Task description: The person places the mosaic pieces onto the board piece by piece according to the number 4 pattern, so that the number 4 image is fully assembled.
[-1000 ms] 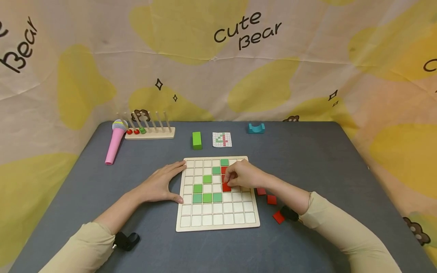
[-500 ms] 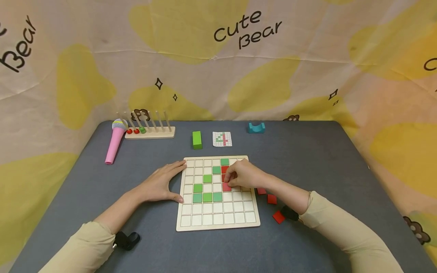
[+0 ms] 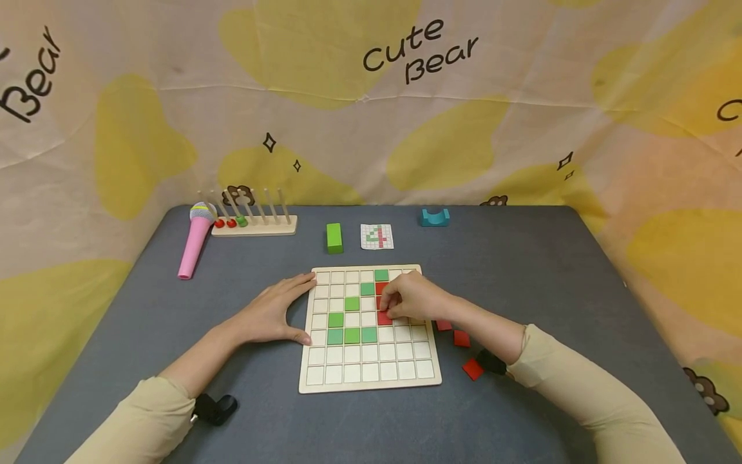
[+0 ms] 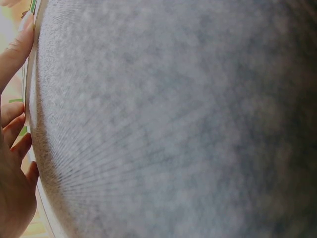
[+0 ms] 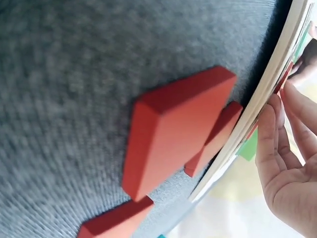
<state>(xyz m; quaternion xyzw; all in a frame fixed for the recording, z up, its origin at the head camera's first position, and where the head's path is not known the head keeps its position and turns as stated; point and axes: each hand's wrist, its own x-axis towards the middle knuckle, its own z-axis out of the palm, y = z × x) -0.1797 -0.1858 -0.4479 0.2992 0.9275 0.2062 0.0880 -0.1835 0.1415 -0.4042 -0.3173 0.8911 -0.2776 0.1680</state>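
Note:
A pale wooden grid board (image 3: 371, 380) lies on the table, with green tiles (image 3: 351, 336) and red tiles (image 3: 380, 288) in some of its squares. My left hand (image 3: 269, 311) steadies the board's left edge, thumb and fingers spread along it. Over the board's right half, my right hand (image 3: 418, 296) pinches a red tile (image 3: 384, 318) at a square below the other red ones. In the right wrist view the thumb and fingertips meet at that tile, low over the board. The palm covers several squares. Loose red tiles (image 3: 461, 339) lie right of the board.
Behind the board are a green block (image 3: 334, 238), a small printed pattern card (image 3: 377, 237) and a teal curved block (image 3: 435, 218). A pegged wooden stand (image 3: 255, 230) and a pink toy microphone (image 3: 196, 243) stand at the back left. Patterned cloth (image 3: 324, 64) hangs behind the table.
Both hands stay nearly in place. The red tile under the right fingertips shifts slightly in tilt, looking lighter half a second ago and darker now.

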